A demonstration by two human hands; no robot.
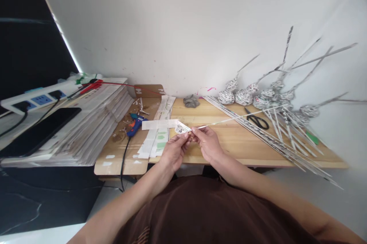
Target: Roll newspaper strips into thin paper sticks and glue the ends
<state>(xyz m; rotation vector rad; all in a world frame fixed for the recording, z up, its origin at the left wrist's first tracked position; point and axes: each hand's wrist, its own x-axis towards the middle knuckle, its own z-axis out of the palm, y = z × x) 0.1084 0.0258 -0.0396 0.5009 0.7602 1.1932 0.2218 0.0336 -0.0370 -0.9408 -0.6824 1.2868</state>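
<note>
left hand [173, 151] and right hand [207, 143] over tabletop [229, 148], fingers pinched on paper stick [229, 121] at coiled end [181, 128]. looks light, springy, easily kinked; best gripped close to coil. scissors [257, 120] nearby.

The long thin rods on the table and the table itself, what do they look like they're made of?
The rods look like tightly rolled newspaper, matte, grey-white with speckled print. The table looks like pale wood, smooth, with faint grain lines, though a laminate cannot be ruled out.

Newspaper stack [94, 122] left, glue gun [134, 125] beside it — scissors [257, 120] right, on table [229, 148]
</note>
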